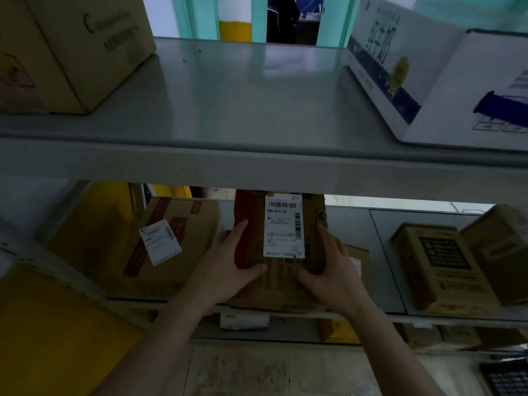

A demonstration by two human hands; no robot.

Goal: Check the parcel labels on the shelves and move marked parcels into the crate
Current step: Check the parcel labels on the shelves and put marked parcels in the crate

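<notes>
A brown cardboard parcel (pixel 278 270) stands tilted at the front of the middle shelf (pixel 385 281). A white barcode label (pixel 283 225) on its face is turned toward me. My left hand (pixel 228 261) grips the parcel's left side, thumb across the front. My right hand (pixel 331 267) grips its right side the same way. The parcel's top edge is hidden behind the lip of the upper shelf (pixel 257 164). A dark crate corner (pixel 505 378) shows at the bottom right.
A cardboard box with a skewed white label (pixel 171 241) stands left of the held parcel; two printed boxes (pixel 440 267) stand right. On the upper shelf sit a brown box (pixel 71 47) and a white-blue carton (pixel 428 75). Small parcels lie on the lowest shelf (pixel 245 321). A person sits beyond.
</notes>
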